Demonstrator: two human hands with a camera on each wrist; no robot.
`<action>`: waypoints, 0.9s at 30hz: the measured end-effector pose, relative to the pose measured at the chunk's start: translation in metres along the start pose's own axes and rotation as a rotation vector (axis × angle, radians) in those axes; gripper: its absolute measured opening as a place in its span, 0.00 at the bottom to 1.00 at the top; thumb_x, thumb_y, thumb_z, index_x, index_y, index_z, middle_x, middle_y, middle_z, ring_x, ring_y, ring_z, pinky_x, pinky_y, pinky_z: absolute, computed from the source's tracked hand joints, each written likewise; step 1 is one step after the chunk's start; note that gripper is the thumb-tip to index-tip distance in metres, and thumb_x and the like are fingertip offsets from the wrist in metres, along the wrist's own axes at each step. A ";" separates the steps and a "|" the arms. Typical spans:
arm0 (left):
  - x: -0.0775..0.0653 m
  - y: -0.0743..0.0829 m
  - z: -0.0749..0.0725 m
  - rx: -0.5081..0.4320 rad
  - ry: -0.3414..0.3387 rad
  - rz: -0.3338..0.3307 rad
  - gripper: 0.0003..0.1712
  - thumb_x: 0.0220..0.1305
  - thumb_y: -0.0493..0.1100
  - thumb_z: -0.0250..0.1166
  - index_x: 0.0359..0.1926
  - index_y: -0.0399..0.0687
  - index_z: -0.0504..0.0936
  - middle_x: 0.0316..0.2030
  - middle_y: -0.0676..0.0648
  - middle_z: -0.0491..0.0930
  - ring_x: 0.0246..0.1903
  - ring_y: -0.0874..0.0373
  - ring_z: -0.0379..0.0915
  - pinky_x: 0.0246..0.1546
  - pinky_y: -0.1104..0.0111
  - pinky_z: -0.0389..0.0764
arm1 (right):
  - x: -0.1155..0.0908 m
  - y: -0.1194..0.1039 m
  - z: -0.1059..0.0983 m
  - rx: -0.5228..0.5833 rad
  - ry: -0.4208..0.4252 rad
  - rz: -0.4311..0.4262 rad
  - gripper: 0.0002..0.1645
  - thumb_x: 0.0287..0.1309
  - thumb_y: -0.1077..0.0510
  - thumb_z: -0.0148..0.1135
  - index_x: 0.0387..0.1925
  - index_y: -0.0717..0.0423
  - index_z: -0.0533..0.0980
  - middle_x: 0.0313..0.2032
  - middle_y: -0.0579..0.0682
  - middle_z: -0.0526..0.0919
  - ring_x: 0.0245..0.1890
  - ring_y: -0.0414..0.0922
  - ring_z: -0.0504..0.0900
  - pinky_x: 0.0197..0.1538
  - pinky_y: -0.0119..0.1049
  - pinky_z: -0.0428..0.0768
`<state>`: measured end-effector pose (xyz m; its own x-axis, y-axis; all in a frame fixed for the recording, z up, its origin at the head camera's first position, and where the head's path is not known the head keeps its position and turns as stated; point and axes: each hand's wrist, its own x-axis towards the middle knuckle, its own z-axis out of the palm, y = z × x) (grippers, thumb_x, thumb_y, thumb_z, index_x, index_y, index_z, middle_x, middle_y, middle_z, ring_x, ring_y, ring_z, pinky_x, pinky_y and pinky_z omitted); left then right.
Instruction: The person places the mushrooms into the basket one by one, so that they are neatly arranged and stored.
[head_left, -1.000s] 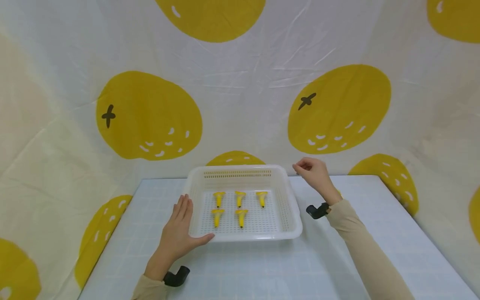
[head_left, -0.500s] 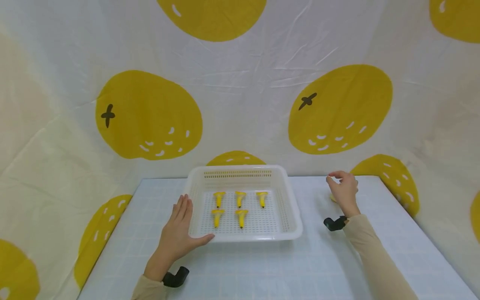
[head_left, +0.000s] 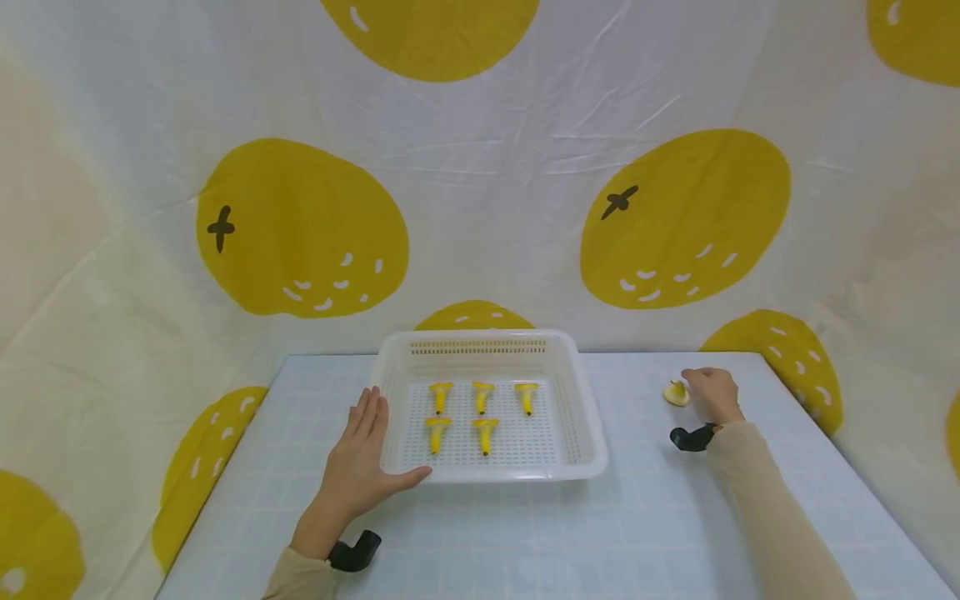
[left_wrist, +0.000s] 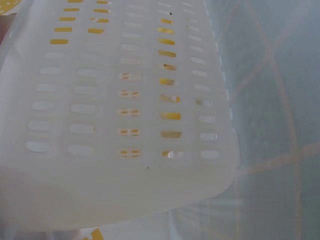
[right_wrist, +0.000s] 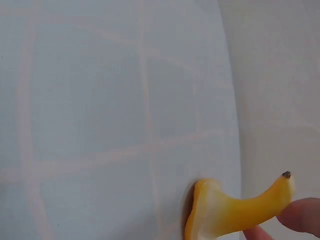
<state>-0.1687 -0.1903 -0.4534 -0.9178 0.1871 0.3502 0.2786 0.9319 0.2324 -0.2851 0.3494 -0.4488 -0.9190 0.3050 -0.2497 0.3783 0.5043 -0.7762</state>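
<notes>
My left hand (head_left: 358, 467) rests along the left rim of a white plastic basket (head_left: 513, 473), fingers straight and thumb spread along the front. The basket's slotted wall (left_wrist: 110, 185) fills much of the left wrist view. Inside it, several yellow mushroom-shaped pieces (head_left: 484, 435) lie in two rows, dark stem tips toward me. Another yellow mushroom-shaped piece (head_left: 677, 393) stands cap-down on the table, right of the basket. My right hand (head_left: 716, 393) is beside it, bent fingers slightly apart. In the right wrist view, a fingertip (right_wrist: 302, 216) lies close to its curved stem; contact is unclear.
A pale blue table (head_left: 517, 542) with a faint grid lies under everything. Behind it hangs a white cloth (head_left: 487, 200) printed with large yellow fruit, close to the table's back edge. Each wrist wears a black camera mount (head_left: 356, 552).
My right hand has moved right from beside the basket, then down to the lone mushroom-shaped piece, which is now more visible. The left hand and the basket have stayed in place.
</notes>
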 end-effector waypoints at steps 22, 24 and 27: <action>0.001 0.001 -0.003 -0.004 -0.026 -0.005 0.74 0.37 0.83 0.58 0.70 0.30 0.51 0.72 0.38 0.43 0.72 0.46 0.36 0.68 0.53 0.52 | 0.022 0.018 -0.003 -0.015 -0.131 0.072 0.35 0.51 0.44 0.68 0.47 0.72 0.74 0.24 0.50 0.76 0.20 0.44 0.74 0.27 0.34 0.75; 0.001 0.001 -0.002 -0.005 -0.026 -0.003 0.74 0.38 0.83 0.58 0.70 0.31 0.51 0.72 0.38 0.43 0.72 0.47 0.36 0.68 0.54 0.50 | 0.023 0.018 -0.002 -0.013 -0.136 0.087 0.35 0.50 0.45 0.68 0.47 0.71 0.74 0.24 0.50 0.76 0.21 0.45 0.75 0.28 0.34 0.75; 0.001 0.000 -0.002 -0.004 -0.026 -0.008 0.73 0.38 0.83 0.57 0.70 0.31 0.51 0.72 0.38 0.43 0.72 0.47 0.35 0.69 0.56 0.49 | 0.023 0.017 -0.001 -0.021 -0.151 0.081 0.34 0.51 0.45 0.68 0.46 0.72 0.75 0.24 0.51 0.77 0.21 0.46 0.76 0.28 0.35 0.75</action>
<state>-0.1687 -0.1905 -0.4512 -0.9269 0.1882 0.3246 0.2728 0.9320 0.2387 -0.3001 0.3659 -0.4676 -0.8912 0.2209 -0.3962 0.4522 0.5004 -0.7383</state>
